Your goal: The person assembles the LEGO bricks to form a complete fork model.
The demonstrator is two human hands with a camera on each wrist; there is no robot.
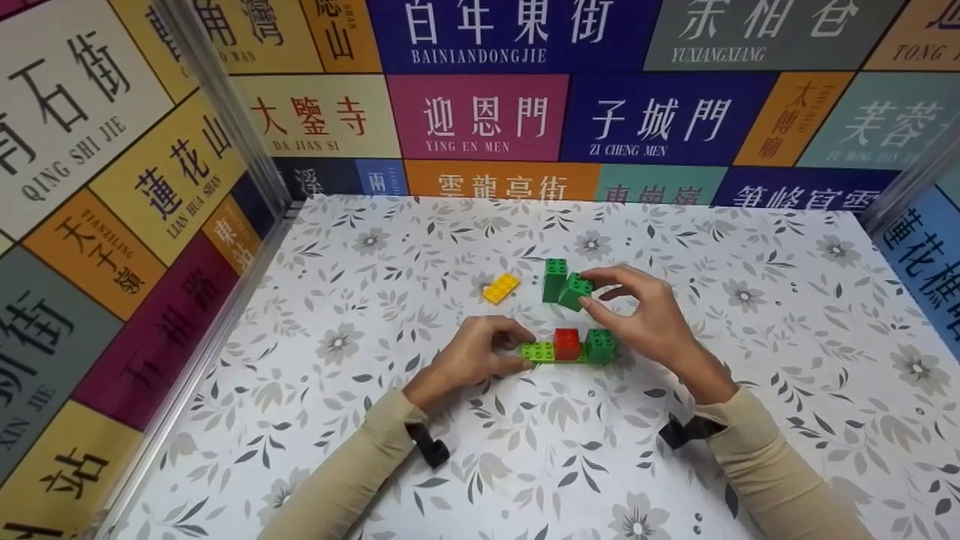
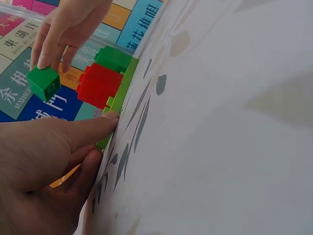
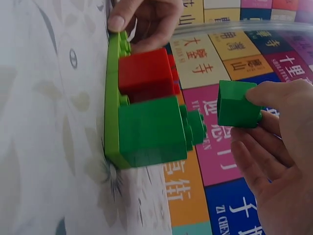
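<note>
My right hand (image 1: pixel 651 319) pinches a green brick (image 3: pixel 238 104) between thumb and fingers, tilted and raised above the table. Behind it in the head view stands another green brick (image 1: pixel 555 280), taller and upright, partly overlapped by the held one. With thumb and fingers my left hand (image 1: pixel 480 351) grips the left end of a long light-green baseplate (image 1: pixel 538 351) lying on the table. On that plate sit a red brick (image 3: pixel 146 74) near the middle and a green brick (image 3: pixel 152 132) at the right end, with studs showing between the red brick and the left hand.
A flat yellow plate (image 1: pixel 501 288) with studs lies behind the left hand. The tabletop (image 1: pixel 337 450) has a white leaf-and-flower cover. Colourful panels with printed place names (image 1: pixel 480 116) stand along the back and sides. A black strap (image 1: pixel 429 444) hangs at the left cuff, another at the right.
</note>
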